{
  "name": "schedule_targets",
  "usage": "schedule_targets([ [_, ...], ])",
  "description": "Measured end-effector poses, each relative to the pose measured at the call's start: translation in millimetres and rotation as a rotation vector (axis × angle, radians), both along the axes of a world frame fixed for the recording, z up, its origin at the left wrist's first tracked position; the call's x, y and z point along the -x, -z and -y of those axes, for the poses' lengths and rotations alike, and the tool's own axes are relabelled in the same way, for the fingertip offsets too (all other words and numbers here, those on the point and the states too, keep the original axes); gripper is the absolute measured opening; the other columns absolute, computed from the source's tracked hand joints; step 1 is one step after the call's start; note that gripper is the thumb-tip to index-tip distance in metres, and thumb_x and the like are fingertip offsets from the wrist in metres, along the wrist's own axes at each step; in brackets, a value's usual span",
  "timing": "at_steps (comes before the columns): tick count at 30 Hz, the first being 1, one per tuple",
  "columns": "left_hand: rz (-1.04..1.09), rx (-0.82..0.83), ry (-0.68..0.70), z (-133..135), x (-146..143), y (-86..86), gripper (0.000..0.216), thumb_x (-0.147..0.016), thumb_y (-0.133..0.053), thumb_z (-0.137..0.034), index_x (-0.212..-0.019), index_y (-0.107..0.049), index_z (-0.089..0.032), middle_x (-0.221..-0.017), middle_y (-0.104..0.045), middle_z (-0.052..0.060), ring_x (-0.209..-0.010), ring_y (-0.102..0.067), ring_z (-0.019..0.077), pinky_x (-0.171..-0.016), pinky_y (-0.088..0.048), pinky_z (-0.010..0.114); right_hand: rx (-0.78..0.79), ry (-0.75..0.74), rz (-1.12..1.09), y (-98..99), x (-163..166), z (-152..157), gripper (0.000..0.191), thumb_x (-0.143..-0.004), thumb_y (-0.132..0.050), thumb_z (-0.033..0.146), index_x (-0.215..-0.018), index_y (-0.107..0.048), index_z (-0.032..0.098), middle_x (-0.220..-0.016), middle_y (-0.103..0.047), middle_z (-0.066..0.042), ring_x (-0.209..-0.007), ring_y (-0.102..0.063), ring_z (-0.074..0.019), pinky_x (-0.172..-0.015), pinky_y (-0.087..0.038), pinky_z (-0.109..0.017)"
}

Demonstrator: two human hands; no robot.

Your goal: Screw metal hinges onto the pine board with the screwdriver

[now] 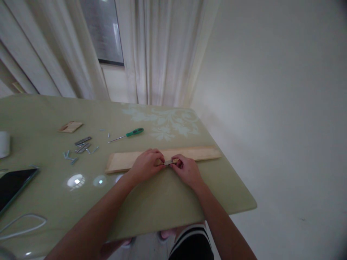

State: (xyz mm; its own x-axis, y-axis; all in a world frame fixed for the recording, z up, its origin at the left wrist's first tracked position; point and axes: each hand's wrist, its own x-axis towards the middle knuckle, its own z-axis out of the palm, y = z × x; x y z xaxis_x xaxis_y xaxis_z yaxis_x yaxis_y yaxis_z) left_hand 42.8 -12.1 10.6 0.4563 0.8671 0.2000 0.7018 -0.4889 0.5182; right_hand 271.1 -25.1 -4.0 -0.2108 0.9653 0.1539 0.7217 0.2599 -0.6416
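A long pale wooden board [202, 153] lies across the table in front of me. Over its middle, near the front edge, my left hand [148, 163] pinches one end of a small flat metal plate [168, 163]. The other end sits between the thumb and fingers of my right hand [187, 169], which is closed on it. My fingertips partly hide the plate, so its full shape does not show. Beyond the board lies a screwdriver [134, 132] with a green handle, its shaft pointing left.
Several screws [71, 159] and metal plates [83, 141] lie loose left of the board. A small wooden piece [71, 127] lies farther back. At the left are a dark-screened device [16, 184], a white cable [27, 216] and a white object [4, 144]. The table's right edge [230, 168] runs near the wall.
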Motion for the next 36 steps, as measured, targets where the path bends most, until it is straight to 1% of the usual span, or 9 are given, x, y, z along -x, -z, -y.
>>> schedule_targets([
  [3, -0.001, -0.013, -0.004, 0.1, -0.8, 1.0, 0.011, -0.091, -0.071, -0.031, -0.097, -0.077, -0.025, -0.11, -0.074, 0.006, -0.107, -0.066, 0.0272, -0.097, -0.051, 0.041, 0.003, -0.009, 0.005, 0.1, 0.2, -0.2, 0.016, -0.089, -0.077, 0.029, -0.104, -0.075, 0.024, -0.071, -0.07, 0.003, -0.064, -0.062, -0.0147, -0.063, -0.041, -0.025],
  [5, -0.011, -0.013, -0.002, -0.1, -1.3, 1.0, 0.011, -0.091, -0.07, -0.029, -0.098, -0.077, -0.024, -0.11, -0.074, 0.006, -0.106, -0.066, 0.0273, -0.097, -0.051, 0.041, 0.005, -0.009, 0.009, -0.2, 0.5, -0.1, 0.014, -0.089, -0.077, 0.029, -0.102, -0.074, 0.024, -0.07, -0.068, 0.003, -0.063, -0.062, -0.0146, -0.063, -0.04, -0.025],
  [14, -0.016, 0.001, -0.001, 0.2, -0.7, -1.8, 0.01, -0.09, -0.07, -0.029, -0.096, -0.077, -0.025, -0.111, -0.075, 0.006, -0.107, -0.066, 0.0272, -0.097, -0.051, 0.041, -0.005, -0.014, 0.026, 0.5, 2.2, 1.0, 0.015, -0.092, -0.076, 0.031, -0.105, -0.074, 0.024, -0.071, -0.069, 0.003, -0.064, -0.062, -0.0147, -0.063, -0.039, -0.025],
  [22, -0.021, 0.01, -0.005, -0.2, -1.0, -1.1, 0.011, -0.09, -0.068, -0.026, -0.097, -0.076, -0.024, -0.112, -0.074, 0.006, -0.109, -0.066, 0.027, -0.099, -0.051, 0.041, 0.002, -0.01, 0.044, 0.6, 2.4, 1.3, 0.017, -0.091, -0.076, 0.032, -0.106, -0.074, 0.024, -0.073, -0.071, 0.002, -0.066, -0.064, -0.0151, -0.065, -0.04, -0.025],
  [28, -0.012, 0.005, -0.01, -1.1, -0.2, 1.2, 0.011, -0.09, -0.069, -0.029, -0.098, -0.076, -0.024, -0.112, -0.074, 0.006, -0.107, -0.066, 0.0271, -0.098, -0.05, 0.041, -0.019, -0.009, 0.045, 1.5, 2.7, 0.6, 0.019, -0.091, -0.076, 0.03, -0.109, -0.075, 0.025, -0.075, -0.072, 0.002, -0.066, -0.064, -0.0155, -0.065, -0.041, -0.026],
  [32, -0.02, -0.011, -0.009, -0.4, -0.9, 2.0, 0.012, -0.091, -0.069, -0.03, -0.097, -0.077, -0.024, -0.111, -0.074, 0.006, -0.107, -0.067, 0.0274, -0.098, -0.051, 0.041, -0.038, -0.047, 0.026, 0.7, 2.8, 0.6, 0.013, -0.092, -0.074, 0.033, -0.103, -0.077, 0.025, -0.073, -0.073, 0.001, -0.066, -0.064, -0.0156, -0.066, -0.043, -0.026],
  [34, -0.017, -0.012, -0.003, -0.3, -2.1, 1.9, 0.012, -0.09, -0.069, -0.031, -0.097, -0.077, -0.024, -0.111, -0.075, 0.006, -0.107, -0.067, 0.0273, -0.098, -0.051, 0.04, -0.042, -0.047, 0.023, 0.5, 2.8, 0.6, 0.013, -0.093, -0.073, 0.033, -0.102, -0.078, 0.025, -0.073, -0.074, 0.001, -0.065, -0.065, -0.0156, -0.066, -0.043, -0.026],
  [36, 0.008, -0.008, 0.017, -2.7, -1.4, 1.4, 0.015, -0.09, -0.071, -0.035, -0.098, -0.077, -0.024, -0.111, -0.075, 0.007, -0.107, -0.067, 0.0265, -0.098, -0.051, 0.039, -0.047, -0.048, 0.019, 0.3, 2.8, 0.7, 0.014, -0.093, -0.073, 0.034, -0.101, -0.079, 0.025, -0.073, -0.075, 0.0, -0.065, -0.065, -0.0158, -0.066, -0.044, -0.026],
])
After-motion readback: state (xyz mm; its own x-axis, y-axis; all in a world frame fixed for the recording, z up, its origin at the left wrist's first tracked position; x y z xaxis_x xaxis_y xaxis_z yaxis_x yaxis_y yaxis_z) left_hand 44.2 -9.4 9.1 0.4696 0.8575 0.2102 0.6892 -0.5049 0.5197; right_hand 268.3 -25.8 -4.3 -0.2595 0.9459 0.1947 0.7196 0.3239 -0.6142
